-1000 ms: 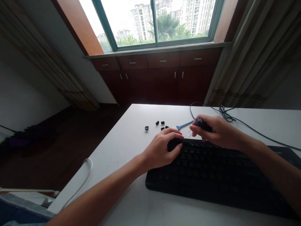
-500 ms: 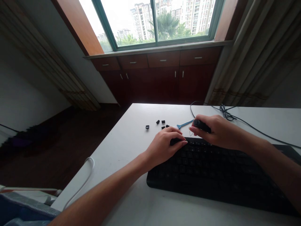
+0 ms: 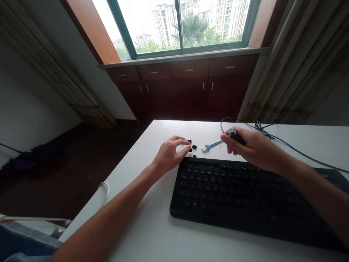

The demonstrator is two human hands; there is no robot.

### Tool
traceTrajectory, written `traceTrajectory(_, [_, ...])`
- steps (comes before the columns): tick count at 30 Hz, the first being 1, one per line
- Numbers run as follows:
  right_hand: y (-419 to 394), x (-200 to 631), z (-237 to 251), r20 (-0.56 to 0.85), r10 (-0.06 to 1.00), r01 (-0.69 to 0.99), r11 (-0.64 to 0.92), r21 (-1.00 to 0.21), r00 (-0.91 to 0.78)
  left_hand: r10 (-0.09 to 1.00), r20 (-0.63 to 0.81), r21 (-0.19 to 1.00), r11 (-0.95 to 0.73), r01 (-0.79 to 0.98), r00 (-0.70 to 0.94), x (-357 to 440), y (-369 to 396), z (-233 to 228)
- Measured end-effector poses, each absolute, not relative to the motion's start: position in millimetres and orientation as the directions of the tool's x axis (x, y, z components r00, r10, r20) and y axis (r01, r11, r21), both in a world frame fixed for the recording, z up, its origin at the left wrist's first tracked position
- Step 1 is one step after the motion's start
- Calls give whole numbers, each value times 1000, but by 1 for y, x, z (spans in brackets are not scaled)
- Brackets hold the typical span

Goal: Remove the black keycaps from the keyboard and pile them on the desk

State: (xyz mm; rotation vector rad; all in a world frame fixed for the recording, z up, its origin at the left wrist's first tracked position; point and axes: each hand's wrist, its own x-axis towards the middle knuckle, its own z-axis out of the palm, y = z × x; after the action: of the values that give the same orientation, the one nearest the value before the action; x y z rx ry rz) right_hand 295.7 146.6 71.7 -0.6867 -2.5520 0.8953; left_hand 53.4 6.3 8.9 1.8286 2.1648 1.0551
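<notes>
My left hand (image 3: 171,151) is low over the white table, its fingers curved and slightly apart beside several loose black keycaps (image 3: 194,146). I see nothing held in it. My right hand (image 3: 247,143) is closed around the black handle of a keycap puller (image 3: 236,136), raised above the back edge of the keyboard. Thin wire from the puller shows below the fingers. The black keyboard (image 3: 218,209) lies flat in front of me, and my right forearm covers part of its right side.
A blue brush (image 3: 209,146) with white bristles lies behind the keyboard. A bundled black cable (image 3: 263,128) runs along the back right of the white table (image 3: 136,182). A white cord (image 3: 105,189) hangs at the left edge. Cabinets (image 3: 188,91) stand beyond, under the window.
My left hand has moved left off the keyboard's top corner to the keycaps. A keycap now shows just behind the keyboard. My right hand has tilted the puller and shifted slightly.
</notes>
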Motion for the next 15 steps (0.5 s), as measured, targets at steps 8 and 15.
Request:
traceTrajectory(8, [148,286,62,236,706,271,526,-806,-668,898,422,637,-198,745,-122,94,-1,22])
traceTrajectory(15, [135,276,47,68,687,58,159,-986,-724,922,380,728,-250,638,-72,110,-6,26])
